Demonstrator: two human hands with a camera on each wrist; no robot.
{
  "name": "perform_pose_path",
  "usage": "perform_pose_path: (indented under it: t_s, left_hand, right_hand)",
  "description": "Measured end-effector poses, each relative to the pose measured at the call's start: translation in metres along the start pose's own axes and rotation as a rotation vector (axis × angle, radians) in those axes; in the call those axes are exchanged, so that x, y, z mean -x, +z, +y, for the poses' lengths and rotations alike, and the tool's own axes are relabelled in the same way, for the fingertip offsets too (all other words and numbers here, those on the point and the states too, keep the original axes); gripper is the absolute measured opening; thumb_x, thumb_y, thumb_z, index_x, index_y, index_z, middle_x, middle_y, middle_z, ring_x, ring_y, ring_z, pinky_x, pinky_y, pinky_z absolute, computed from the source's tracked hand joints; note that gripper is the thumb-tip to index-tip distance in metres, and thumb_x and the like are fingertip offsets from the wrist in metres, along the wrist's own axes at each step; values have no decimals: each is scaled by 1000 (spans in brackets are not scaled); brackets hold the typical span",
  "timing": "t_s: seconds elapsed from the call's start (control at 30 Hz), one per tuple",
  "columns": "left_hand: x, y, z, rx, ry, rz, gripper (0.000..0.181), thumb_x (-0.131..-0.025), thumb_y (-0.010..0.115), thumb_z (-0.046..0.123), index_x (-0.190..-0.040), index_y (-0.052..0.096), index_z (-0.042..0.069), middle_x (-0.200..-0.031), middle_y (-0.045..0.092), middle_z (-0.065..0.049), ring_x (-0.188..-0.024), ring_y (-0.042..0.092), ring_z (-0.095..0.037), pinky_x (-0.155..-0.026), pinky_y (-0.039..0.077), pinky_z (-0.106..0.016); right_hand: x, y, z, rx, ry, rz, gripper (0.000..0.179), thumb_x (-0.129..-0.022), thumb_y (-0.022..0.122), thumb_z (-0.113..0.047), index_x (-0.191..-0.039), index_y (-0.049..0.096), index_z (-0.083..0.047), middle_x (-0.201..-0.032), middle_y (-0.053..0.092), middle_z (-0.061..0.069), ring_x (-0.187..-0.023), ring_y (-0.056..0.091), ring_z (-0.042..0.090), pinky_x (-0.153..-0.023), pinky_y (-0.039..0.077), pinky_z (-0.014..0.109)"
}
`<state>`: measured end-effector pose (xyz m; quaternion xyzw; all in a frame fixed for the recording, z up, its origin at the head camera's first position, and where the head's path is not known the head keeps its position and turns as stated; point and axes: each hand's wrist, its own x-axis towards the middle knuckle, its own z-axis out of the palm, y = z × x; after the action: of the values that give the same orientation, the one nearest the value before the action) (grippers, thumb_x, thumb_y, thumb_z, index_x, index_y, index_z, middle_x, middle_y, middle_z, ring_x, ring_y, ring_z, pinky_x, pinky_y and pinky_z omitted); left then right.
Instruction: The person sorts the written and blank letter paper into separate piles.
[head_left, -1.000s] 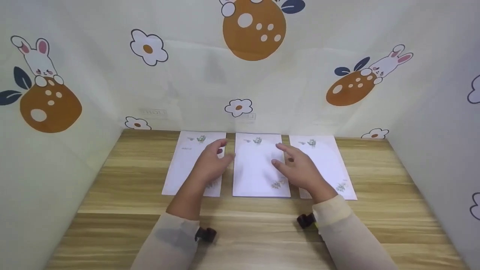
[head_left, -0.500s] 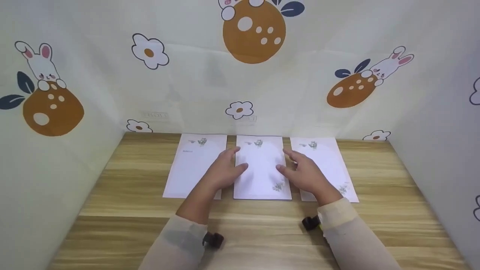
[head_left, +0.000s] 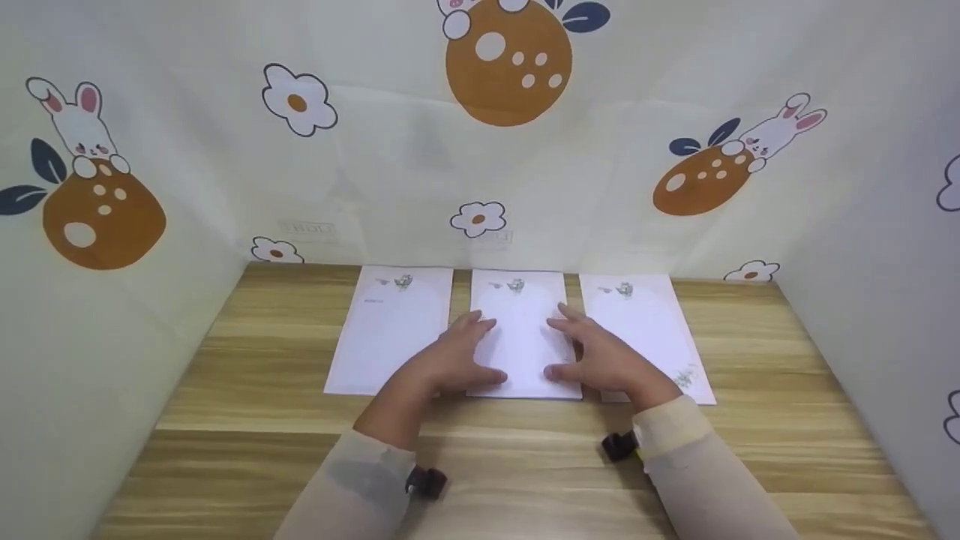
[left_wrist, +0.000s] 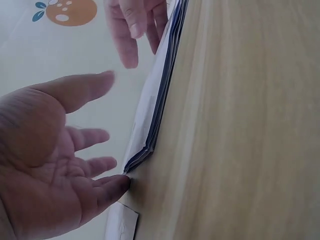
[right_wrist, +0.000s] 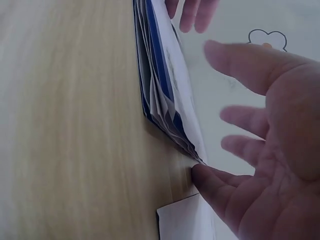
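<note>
A stack of white papers [head_left: 521,345], printed with small green plant motifs, lies flat in the middle of the table. Both wrist views show its edge as several thin layers, some dark blue [right_wrist: 160,55]. At the stack's left side my left hand [head_left: 454,360] has spread, relaxed fingers, the little finger [left_wrist: 112,190] right at a corner. My right hand [head_left: 607,364] mirrors it on the right side, thumb over the paper and little finger [right_wrist: 215,180] at the corner. Neither hand grips anything.
Similar white printed papers lie on either side, one left [head_left: 375,345] and one right [head_left: 649,319]. All sit on a wood-grain table [head_left: 517,465] near its back edge. A pale cloth wall [head_left: 390,172] with rabbits and oranges encloses the back and sides.
My left hand has moved right, from over the left paper to the middle stack's left side. Both hands have come lower, with thumbs nearer the front of the stack.
</note>
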<state>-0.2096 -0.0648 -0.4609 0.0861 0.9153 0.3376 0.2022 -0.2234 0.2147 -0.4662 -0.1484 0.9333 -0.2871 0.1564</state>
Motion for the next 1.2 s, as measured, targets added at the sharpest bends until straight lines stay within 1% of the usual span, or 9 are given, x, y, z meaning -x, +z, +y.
perform_pose_path:
  t_s: [0.1, 0.23, 0.33, 0.5, 0.67, 0.83, 0.97, 1.1, 1.2]
  left_hand:
    - [4, 3, 0, -100, 51, -38, 93, -87, 86, 43, -167, 40, 31, -182, 16, 0, -170, 15, -31, -135, 24, -61]
    - [5, 6, 2, -191, 68, -55, 88, -89, 85, 40, -165, 43, 29, -182, 18, 0, -170, 11, -29, -137, 21, -57]
    - [5, 8, 3, -218, 55, -64, 84, -91, 84, 38, -165, 45, 28, -182, 19, 0, -171, 9, -29, -137, 19, -56]
    - [6, 9, 4, -210, 27, -57, 78, -94, 81, 36, -164, 46, 29, -182, 21, 2, -171, 9, -27, -138, 18, -56]
    - [5, 11, 4, -212, 25, -27, 72, -96, 78, 35, -162, 49, 29, -181, 24, 2, -171, 12, -27, -137, 21, -56]
    - [5, 12, 5, -214, 34, 26, 64, -98, 76, 34, -158, 54, 27, -178, 31, 1, -169, 19, -28, -136, 25, -55]
    - [4, 12, 6, -210, 43, 56, 57, -100, 74, 29, -154, 58, 24, -176, 36, -1, -167, 25, -29, -136, 25, -54]
    - [3, 11, 4, -217, 79, 102, 53, -99, 73, 22, -151, 62, 19, -170, 46, -5, -163, 34, -32, -136, 27, -53]
    - [3, 12, 3, -225, 107, 147, 53, -96, 75, 20, -148, 64, 17, -163, 55, -8, -158, 42, -36, -134, 32, -52]
  right_hand:
    - [3, 1, 2, 41, -53, -55, 85, -85, 89, -47, -160, 52, -29, -181, 21, -3, -169, 18, 35, -135, 22, 62]
    - [6, 2, 1, 108, -101, -100, 85, -84, 89, -44, -159, 53, -27, -180, 24, -1, -169, 13, 40, -134, 20, 65]
    - [7, 3, -1, 127, -95, -114, 85, -86, 89, -42, -160, 52, -27, -180, 25, 0, -168, 11, 43, -134, 19, 66]
    - [7, 4, -3, 132, -72, -121, 83, -88, 88, -42, -161, 50, -29, -180, 26, -1, -169, 10, 41, -134, 18, 67]
    - [7, 4, -4, 131, -56, -108, 78, -90, 86, -41, -160, 52, -31, -179, 28, -3, -169, 10, 39, -134, 19, 66]
    - [5, 6, -4, 163, -67, -86, 71, -95, 81, -40, -159, 53, -29, -178, 31, 0, -168, 15, 40, -134, 21, 65]
    - [5, 6, -4, 154, -69, -62, 64, -99, 76, -38, -158, 54, -27, -176, 36, 1, -167, 20, 40, -134, 22, 63]
    - [4, 6, -5, 114, -66, -1, 57, -100, 76, -31, -154, 60, -23, -170, 47, 4, -162, 35, 38, -133, 28, 60]
    - [3, 8, -6, 82, -59, 59, 54, -97, 80, -25, -148, 65, -22, -159, 59, 8, -152, 49, 38, -129, 37, 57]
